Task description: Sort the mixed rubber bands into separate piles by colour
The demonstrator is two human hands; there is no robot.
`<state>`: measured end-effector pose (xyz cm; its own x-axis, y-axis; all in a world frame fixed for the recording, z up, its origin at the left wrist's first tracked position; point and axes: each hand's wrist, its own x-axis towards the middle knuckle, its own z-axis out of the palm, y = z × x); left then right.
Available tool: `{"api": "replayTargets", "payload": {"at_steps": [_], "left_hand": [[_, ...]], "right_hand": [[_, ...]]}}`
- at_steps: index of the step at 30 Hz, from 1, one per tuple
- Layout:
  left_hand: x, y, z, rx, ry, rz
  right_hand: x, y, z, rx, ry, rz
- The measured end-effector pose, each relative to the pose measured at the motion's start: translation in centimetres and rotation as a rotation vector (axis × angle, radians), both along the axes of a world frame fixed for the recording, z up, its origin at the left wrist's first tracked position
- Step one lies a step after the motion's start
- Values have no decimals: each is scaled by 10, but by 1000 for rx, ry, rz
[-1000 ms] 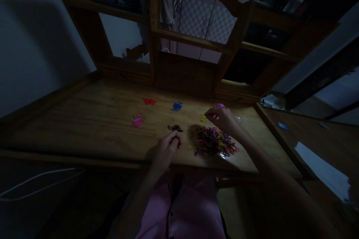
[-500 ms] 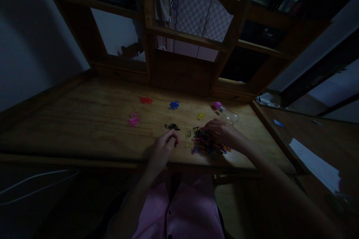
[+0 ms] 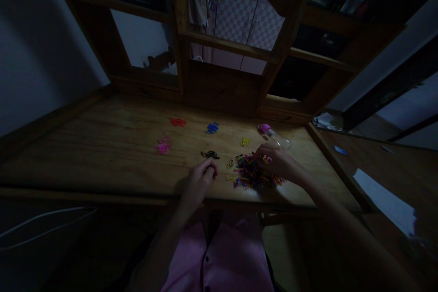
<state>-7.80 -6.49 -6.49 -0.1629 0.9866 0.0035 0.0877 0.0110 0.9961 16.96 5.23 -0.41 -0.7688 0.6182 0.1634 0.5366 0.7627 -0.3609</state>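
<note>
- Left hand (image 3: 201, 175): fingers loosely curled, just beside the black bands (image 3: 210, 154); whether it holds anything, I cannot tell.
- Right hand (image 3: 279, 160): fingers bent over the multicoloured pile (image 3: 252, 177) on the bench (image 3: 119, 146); its grip I cannot tell.

A pink shirt (image 3: 236, 255) here, below the bare left hand (image 3: 202, 174) and bare right hand (image 3: 272, 159), small dark buttons (image 3: 207, 259) dotting its front, forearms (image 3: 180, 219) bare too!
</note>
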Motion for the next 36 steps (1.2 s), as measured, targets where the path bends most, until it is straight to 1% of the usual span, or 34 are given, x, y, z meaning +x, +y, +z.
{"api": "replayTargets", "payload": {"at_steps": [5,10,13,16,21,25,31,36], "left_hand": [[0,1,1,2,1,2],[0,0,2,-9,-5,4],[0,0,3,-6,-4,2],[0,0,3,0,-10,0],[1,-1,2,-10,-7,-1],[0,-1,-1,8,-7,-3],[0,0,-1,5,-6,-8],[0,0,-1,-8,-3,2]], "right_hand": [[7,-4,4,-47,52,-23],[11,-5,4,-153,82,-83],[14,-5,4,-189,99,-77],[20,-2,6,-199,70,-75],[36,5,10,-170,-14,-108],[42,9,7,-138,-60,-120],[34,5,2,-42,-113,-94],[25,1,3,16,-155,-103]]}}
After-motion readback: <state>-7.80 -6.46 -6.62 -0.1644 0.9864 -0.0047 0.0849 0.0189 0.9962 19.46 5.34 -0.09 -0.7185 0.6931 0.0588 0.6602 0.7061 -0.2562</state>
